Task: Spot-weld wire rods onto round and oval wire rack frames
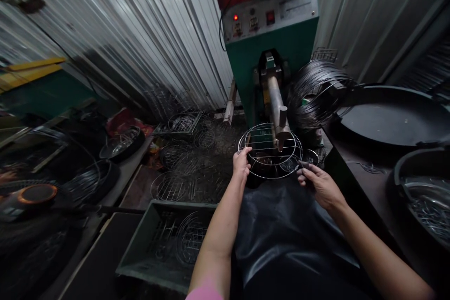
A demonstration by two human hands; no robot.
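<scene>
Metal rack (263,149) is gripped by left fingers (247,150), right fingers' (305,172) hold unclear, panel (286,18) illegible.

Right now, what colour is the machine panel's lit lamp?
The lamp is red, clearest in the head view.

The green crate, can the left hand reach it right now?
Probably yes: the crate looks open-topped, near the left forearm, though the left hand holds a wire rack.
</scene>
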